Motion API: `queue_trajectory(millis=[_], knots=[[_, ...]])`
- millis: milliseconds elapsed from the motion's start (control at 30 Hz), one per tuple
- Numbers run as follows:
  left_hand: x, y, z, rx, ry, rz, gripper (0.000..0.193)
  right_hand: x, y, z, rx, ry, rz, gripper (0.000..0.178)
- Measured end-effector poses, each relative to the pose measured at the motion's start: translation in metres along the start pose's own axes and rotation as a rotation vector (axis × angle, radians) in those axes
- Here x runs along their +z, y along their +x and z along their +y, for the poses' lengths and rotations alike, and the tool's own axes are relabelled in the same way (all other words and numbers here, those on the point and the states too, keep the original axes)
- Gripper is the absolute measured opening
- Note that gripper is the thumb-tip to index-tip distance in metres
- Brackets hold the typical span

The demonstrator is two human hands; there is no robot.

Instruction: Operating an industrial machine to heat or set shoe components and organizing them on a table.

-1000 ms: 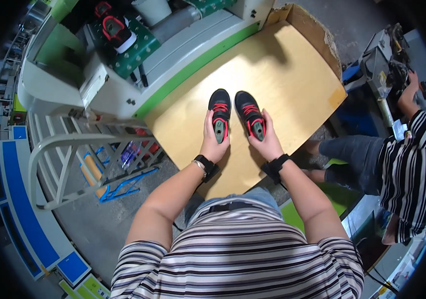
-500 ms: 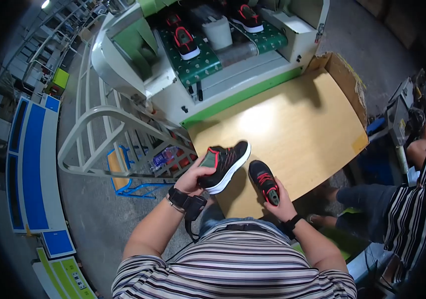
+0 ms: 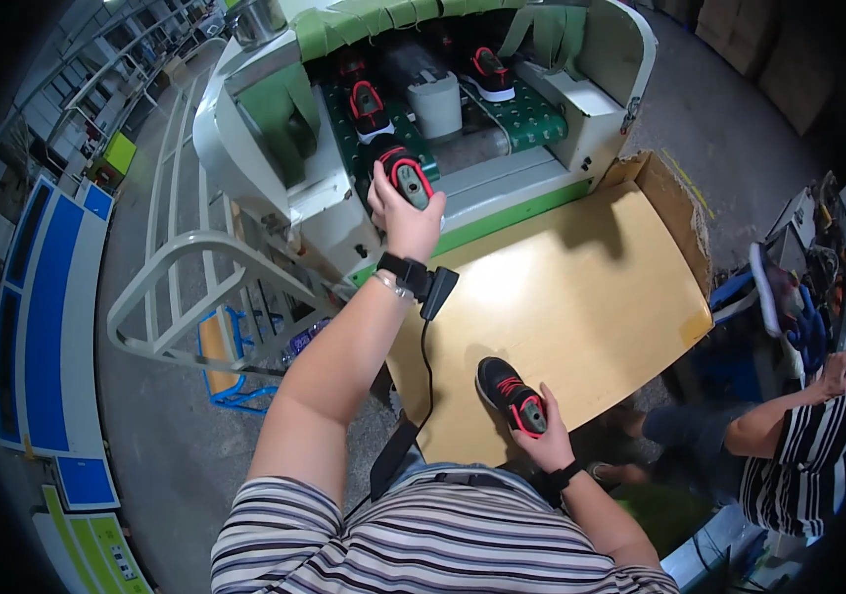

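Note:
My left hand [image 3: 408,220] reaches far forward and grips a black sneaker [image 3: 409,178] with red trim around its collar. That shoe is at the front end of the left green conveyor belt [image 3: 427,158], toe pointing inward; whether it touches the belt I cannot tell. Just behind it on the same belt stands another black-and-red sneaker [image 3: 371,111]. Close to my body, my right hand [image 3: 548,444] is closed on the heel of a sneaker [image 3: 512,395] with red laces, held over the tan board. Its toe points away from me.
A white-and-green machine [image 3: 344,213] houses the belts, a grey bin [image 3: 435,107] and a sneaker [image 3: 491,74] on the right belt. Before it lies the tan board [image 3: 581,297], with torn cardboard [image 3: 685,213] beside it. Left is a metal rack [image 3: 181,297]; right, another person's arm [image 3: 789,416].
My left hand has carried its sneaker from above the board forward to the left belt's front end. My right hand's shoe has shifted slightly left and nearer to me.

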State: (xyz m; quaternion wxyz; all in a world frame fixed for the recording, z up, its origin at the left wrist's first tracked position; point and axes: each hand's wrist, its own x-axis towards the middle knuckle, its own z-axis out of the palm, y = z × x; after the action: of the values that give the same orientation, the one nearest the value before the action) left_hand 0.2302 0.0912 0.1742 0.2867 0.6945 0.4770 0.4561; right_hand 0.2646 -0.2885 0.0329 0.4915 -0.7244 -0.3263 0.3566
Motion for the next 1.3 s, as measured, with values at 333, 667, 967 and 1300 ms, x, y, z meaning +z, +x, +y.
queue_trajectory(millis=[333, 667, 967, 1300], knots=[[-0.015, 0.035, -0.008, 0.332, 0.003, -0.016, 0.082, -0.057, 0.160, -0.189, -0.511, 0.292, 0.335, 0.076], [-0.009, 0.078, -0.007, 0.228, -0.122, -0.118, 0.086, -0.067, 0.413, -0.218, -0.607, -0.179, 0.260, 0.084], [-0.020, 0.016, 0.011, 0.535, -0.058, -0.030, 0.092, -0.076, 0.340, -0.032, -0.322, -0.503, 0.256, 0.103], [-0.061, -0.204, -0.120, -0.054, 0.778, -1.068, 0.108, 0.005, 0.146, -0.060, -0.319, -0.581, 0.226, 0.085]])
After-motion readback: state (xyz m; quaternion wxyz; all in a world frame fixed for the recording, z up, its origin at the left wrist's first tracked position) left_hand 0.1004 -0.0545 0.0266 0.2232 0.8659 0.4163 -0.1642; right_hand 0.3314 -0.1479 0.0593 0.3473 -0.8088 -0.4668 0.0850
